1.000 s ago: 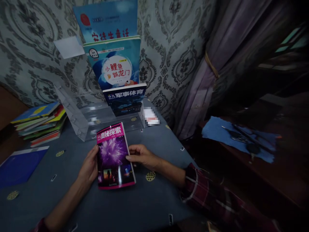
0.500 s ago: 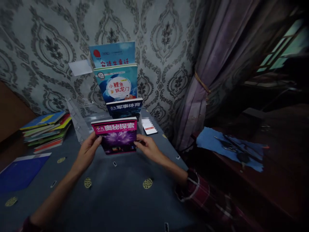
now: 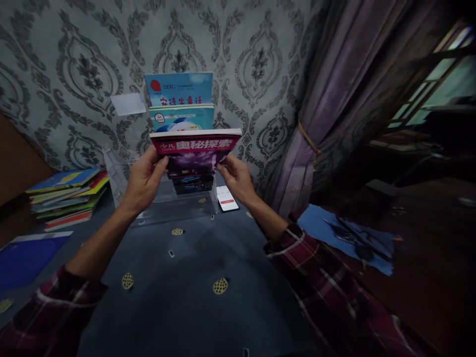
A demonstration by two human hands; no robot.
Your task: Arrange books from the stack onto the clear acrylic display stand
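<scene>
Between my two hands is a book (image 3: 193,153) with a pink and purple cover, raised and tilted with its top edge toward the wall. My left hand (image 3: 146,176) pinches its left edge with the thumb in front. At the right edge, my right hand (image 3: 236,173) grips it the same way. Behind and below it stands a clear plastic rack (image 3: 186,208). In the rack, a light-blue book (image 3: 178,87) stands at the back with a teal book (image 3: 182,115) before it. Lower down, part of a dark book (image 3: 193,184) shows; the held book covers its top.
A phone with a lit screen (image 3: 227,199) lies right of the rack. To the left are a stack of books (image 3: 67,193) and a blue folder (image 3: 33,258). On the right, a blue cloth (image 3: 316,223) carries dark tools beside a tied curtain (image 3: 293,163).
Both hands have lifted the pink and purple book up and toward the rack, tipping it back. It now hides the dark book's title and much of the teal cover.
</scene>
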